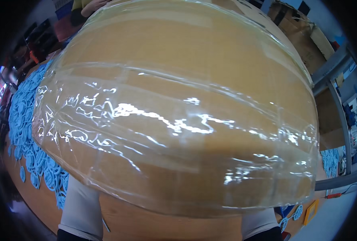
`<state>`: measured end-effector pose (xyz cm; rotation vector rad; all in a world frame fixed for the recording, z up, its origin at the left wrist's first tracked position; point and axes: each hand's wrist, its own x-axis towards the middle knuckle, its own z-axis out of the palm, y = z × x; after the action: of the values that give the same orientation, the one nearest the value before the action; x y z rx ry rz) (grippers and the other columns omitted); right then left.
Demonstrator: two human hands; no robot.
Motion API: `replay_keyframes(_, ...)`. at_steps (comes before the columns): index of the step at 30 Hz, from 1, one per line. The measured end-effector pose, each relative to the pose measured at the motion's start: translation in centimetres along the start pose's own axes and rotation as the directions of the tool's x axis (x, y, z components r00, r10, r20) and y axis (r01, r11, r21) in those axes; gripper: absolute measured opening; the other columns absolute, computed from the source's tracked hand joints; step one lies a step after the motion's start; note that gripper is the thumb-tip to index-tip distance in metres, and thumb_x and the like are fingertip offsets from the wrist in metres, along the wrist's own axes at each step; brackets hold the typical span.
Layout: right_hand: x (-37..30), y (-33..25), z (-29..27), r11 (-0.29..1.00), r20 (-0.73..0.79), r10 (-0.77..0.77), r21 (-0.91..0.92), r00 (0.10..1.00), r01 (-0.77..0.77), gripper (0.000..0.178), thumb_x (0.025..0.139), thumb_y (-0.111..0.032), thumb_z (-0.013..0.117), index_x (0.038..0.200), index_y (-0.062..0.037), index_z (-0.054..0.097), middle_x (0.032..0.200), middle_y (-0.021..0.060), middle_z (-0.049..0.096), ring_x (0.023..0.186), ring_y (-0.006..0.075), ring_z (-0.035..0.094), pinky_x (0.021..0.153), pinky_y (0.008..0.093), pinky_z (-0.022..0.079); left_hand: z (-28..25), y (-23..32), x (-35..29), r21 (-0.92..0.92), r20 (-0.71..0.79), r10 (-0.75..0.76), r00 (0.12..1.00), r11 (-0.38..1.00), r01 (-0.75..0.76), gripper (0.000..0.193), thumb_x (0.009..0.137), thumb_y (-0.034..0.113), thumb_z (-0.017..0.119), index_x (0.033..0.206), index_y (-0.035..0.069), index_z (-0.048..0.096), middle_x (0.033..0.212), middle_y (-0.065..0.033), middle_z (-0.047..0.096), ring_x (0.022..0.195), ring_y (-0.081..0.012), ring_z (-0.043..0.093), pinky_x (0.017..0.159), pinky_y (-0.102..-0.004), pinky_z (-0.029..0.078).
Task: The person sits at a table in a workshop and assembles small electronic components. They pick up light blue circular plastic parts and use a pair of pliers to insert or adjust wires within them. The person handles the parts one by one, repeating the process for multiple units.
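Observation:
A large brown cardboard box [178, 108], covered in shiny clear packing tape, fills most of the view and sits tilted close in front of me. My left forearm in a pale sleeve [81, 205] reaches up behind its lower left edge. On the right, my other forearm's pale sleeve [259, 223] goes under the lower right edge. Both hands are hidden behind the box, so their fingers and grip do not show.
Light blue coiled cords [26, 116] lie heaped on the brown table [154, 219] at left. A grey metal frame [343, 120] stands at right, near a red-handled tool [333, 196] and a yellow-orange frame [311, 212]. Another person's arm [93, 7] shows at top left.

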<state>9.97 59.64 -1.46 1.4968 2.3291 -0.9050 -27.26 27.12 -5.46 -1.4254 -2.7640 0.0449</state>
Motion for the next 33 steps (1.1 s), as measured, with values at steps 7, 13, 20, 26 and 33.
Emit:
replay_keyframes(7, -0.3, 0.1, 1.3, 0.998, 0.005, -0.021, 0.065, 1.0, 0.021, 0.041, 0.083, -0.024, 0.049, 0.116, -0.001, 0.05, 0.114, 0.0187, 0.054, 0.107, 0.0291, 0.05, 0.088, 0.0348, 0.04, -0.4, 2.1, -0.3, -0.104, -0.052, 0.03, 0.998, 0.994, -0.036, 0.049, 0.08, 0.033, 0.057, 0.118, 0.004, 0.049, 0.112, -0.0197, 0.053, 0.104, -0.0341, 0.052, 0.089, -0.0406, 0.041)
replay_keyframes(13, -1.4, 0.1, 2.2, 0.991, -0.019, -0.044, 0.125, 0.999, 0.046, 0.043, 0.082, -0.024, 0.049, 0.118, -0.0006, 0.048, 0.115, 0.0196, 0.053, 0.108, 0.0306, 0.049, 0.089, 0.0352, 0.039, -2.2, 7.4, -1.0, -0.325, -0.186, 0.142, 0.972, 0.925, -0.197, 0.052, 0.079, 0.035, 0.058, 0.12, 0.004, 0.048, 0.114, -0.02, 0.052, 0.106, -0.0346, 0.05, 0.09, -0.0406, 0.04)
replay_keyframes(20, -4.2, -0.7, 4.3, 0.949, -0.062, -0.134, 0.279, 0.989, 0.146, 0.045, 0.081, -0.024, 0.048, 0.119, -0.0001, 0.046, 0.116, 0.0207, 0.052, 0.109, 0.0323, 0.048, 0.091, 0.0356, 0.037, -6.8, 14.5, -3.4, -0.572, -0.274, 0.175, 0.946, 0.761, -0.307, 0.064, 0.075, 0.041, 0.06, 0.124, 0.003, 0.043, 0.117, -0.0219, 0.05, 0.109, -0.0367, 0.048, 0.092, -0.0399, 0.039)
replay_keyframes(26, -7.7, -0.4, 7.6, 0.827, -0.118, -0.248, 0.491, 0.962, 0.273, 0.047, 0.08, -0.024, 0.047, 0.12, 0.0003, 0.045, 0.116, 0.0216, 0.051, 0.11, 0.0337, 0.047, 0.092, 0.036, 0.037, -7.7, 16.1, -10.3, -0.585, -0.353, 0.206, 0.913, 0.713, -0.387, 0.077, 0.074, 0.049, 0.058, 0.132, 0.004, 0.034, 0.115, -0.0249, 0.049, 0.104, -0.0396, 0.048, 0.089, -0.042, 0.039)
replay_keyframes(33, -11.5, 1.5, 11.4, 0.757, -0.174, -0.386, 0.501, 0.906, 0.419, 0.045, 0.079, -0.024, 0.044, 0.115, 0.002, 0.047, 0.114, 0.0233, 0.052, 0.107, 0.0368, 0.048, 0.091, 0.0369, 0.037, -8.6, 17.1, -17.4, -0.61, -0.143, 0.302, 0.943, 0.723, -0.324, 0.073, 0.075, 0.049, 0.056, 0.127, 0.001, 0.039, 0.112, -0.0254, 0.05, 0.102, -0.0408, 0.048, 0.088, -0.0444, 0.039)
